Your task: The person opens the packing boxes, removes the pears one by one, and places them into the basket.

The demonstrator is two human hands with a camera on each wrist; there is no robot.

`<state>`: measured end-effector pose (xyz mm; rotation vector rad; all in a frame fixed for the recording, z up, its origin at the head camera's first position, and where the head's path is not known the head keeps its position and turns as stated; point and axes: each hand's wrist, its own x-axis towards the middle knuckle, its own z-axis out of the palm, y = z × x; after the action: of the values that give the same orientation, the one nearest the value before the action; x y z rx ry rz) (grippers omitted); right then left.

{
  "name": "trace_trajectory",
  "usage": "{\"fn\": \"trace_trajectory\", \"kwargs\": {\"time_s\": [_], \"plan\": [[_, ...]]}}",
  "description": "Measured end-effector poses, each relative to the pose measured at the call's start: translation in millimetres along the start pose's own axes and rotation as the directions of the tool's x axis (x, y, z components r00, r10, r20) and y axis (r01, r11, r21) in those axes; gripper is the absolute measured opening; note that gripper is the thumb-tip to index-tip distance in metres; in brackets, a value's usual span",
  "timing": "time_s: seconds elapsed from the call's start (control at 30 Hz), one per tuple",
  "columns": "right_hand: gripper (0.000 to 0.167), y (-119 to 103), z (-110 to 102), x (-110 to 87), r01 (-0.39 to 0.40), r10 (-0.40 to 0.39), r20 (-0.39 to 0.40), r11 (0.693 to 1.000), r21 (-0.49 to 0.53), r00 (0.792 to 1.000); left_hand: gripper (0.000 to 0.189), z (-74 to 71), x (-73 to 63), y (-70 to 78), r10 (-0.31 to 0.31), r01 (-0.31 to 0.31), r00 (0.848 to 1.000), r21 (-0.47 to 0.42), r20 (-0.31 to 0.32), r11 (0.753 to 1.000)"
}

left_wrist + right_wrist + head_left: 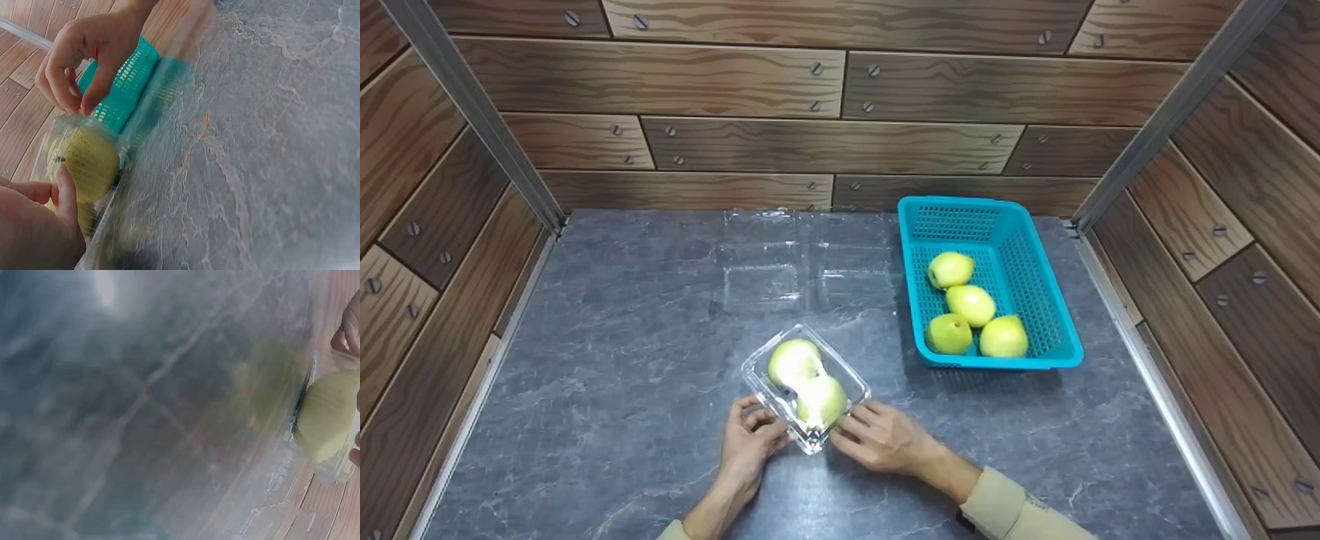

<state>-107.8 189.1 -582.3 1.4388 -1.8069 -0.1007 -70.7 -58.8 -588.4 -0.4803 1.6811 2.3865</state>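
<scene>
A clear plastic clamshell box [855, 386] stands turned cornerwise on the near middle of the table, with two yellow-green pears [829, 405] inside under its lid. My left hand [748, 446] grips the box's near left edge, thumb toward the front corner. At the near right edge, my right hand [885, 436] pinches the rim between thumb and fingers. The left wrist view shows the right hand [93, 62] with bent fingertips on the box corner, while the left thumb [66, 194] lies against the wall. Glare hides part of the lid.
A teal perforated basket [915, 300] with several more pears [971, 306] stands at the right. Two empty clear plastic boxes [761, 281] lie open side by side at the back middle. Wood-patterned walls [735, 142] enclose the grey marbled table [607, 360].
</scene>
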Motion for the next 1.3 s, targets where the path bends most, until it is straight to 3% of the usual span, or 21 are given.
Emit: {"fn": "trace_trajectory", "kwargs": {"time_s": [0.27,0.6,0.9,1.3], "plan": [[0.022,-2.4,1.8,5.6,0.023,-0.024,-0.051,0.999,-0.028,0.998,0.061,3.3,-0.6,0.7,-0.007,0.007,1.0,0.004,0.002,1.0],[0.024,-4.4,4.3,8.2,0.001,-0.002,-0.016,0.998,-0.059,1.0,0.061,4.3,1.1,3.8,-0.011,0.011,1.0,-0.019,0.029,1.0],[0.024,-1.3,7.5,8.9,0.035,-0.044,-0.107,0.995,-0.091,0.993,0.06,2.0,2.3,3.7,-0.014,0.014,0.999,0.002,0.041,1.0],[0.026,5.7,8.4,9.9,0.141,-0.149,-0.128,0.987,-0.072,0.981,0.06,0.6,2.9,4.4,-0.013,0.014,0.999,-0.016,0.045,1.0]]}}
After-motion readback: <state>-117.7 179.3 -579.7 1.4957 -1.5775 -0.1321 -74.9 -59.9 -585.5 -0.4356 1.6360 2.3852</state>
